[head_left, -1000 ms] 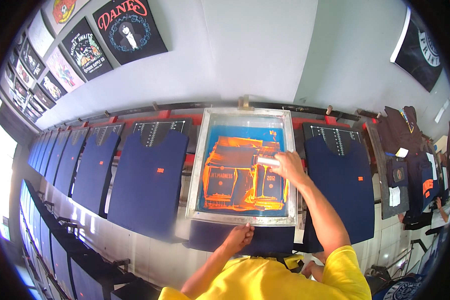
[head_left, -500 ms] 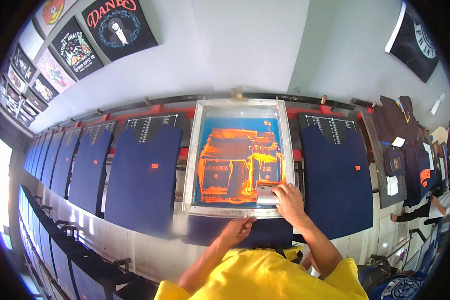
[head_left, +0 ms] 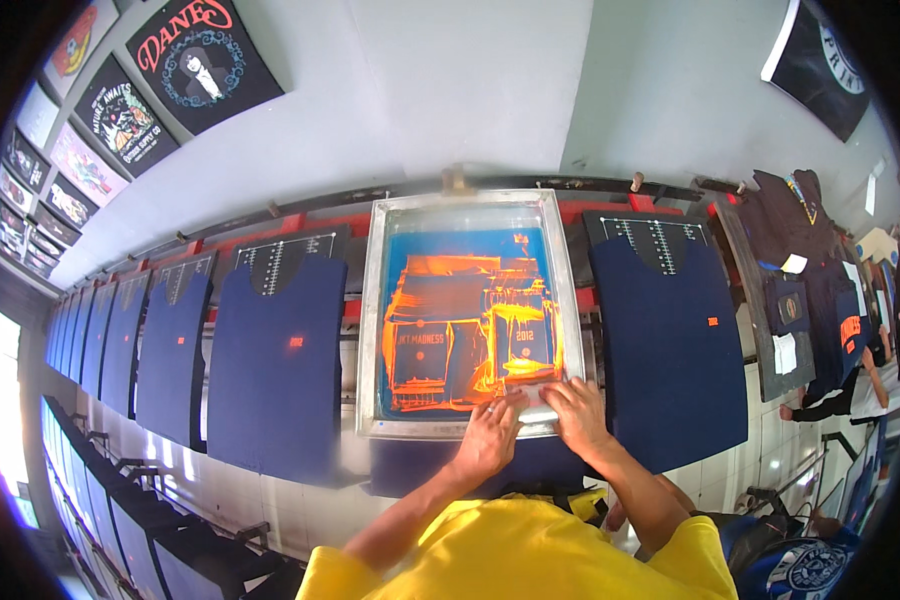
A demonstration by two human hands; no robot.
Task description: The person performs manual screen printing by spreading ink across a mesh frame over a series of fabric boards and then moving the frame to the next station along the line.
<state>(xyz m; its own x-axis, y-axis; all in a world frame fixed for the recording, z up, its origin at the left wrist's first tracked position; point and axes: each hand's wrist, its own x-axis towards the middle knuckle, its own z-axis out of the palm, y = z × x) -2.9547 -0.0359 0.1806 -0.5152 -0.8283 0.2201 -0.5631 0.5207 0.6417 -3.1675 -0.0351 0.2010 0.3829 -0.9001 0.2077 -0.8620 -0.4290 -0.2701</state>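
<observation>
Directly in front of you, the aluminium-framed printing screen with its blue mesh and smeared orange ink [head_left: 467,318] lies flat on a navy shirt, whose hem shows below the frame's near edge. Lying flat like that, the mesh presses against the cloth all over, which looks like the reason it sits square on the board rather than tilted.

Your left hand [head_left: 488,440] rests on the near rail of the frame, fingers [head_left: 497,408] spread and reaching just onto the mesh; it grips nothing and seems to weigh the frame down. Your right hand [head_left: 573,412] sits just beside it, knuckles bent, fingers curled over a pale bar at the bottom of the inked area [head_left: 533,392]. It is probably the squeegee, but your hands hide most of it, so you cannot be told for certain what it is or how tightly it is gripped. Both hands at the near end fits a stroke finished toward your body, with the ink pooled orange ahead of them.

Along the long counter [head_left: 320,505], more navy blue shirts [head_left: 280,365] lie stretched on boards to your left, and another one [head_left: 665,345] to your right, each apart from its neighbour so wet prints cannot touch. Printed sample shirts hang on the white wall [head_left: 195,55] above. At the far right, another person's arm [head_left: 830,402] rests among dark garments.
</observation>
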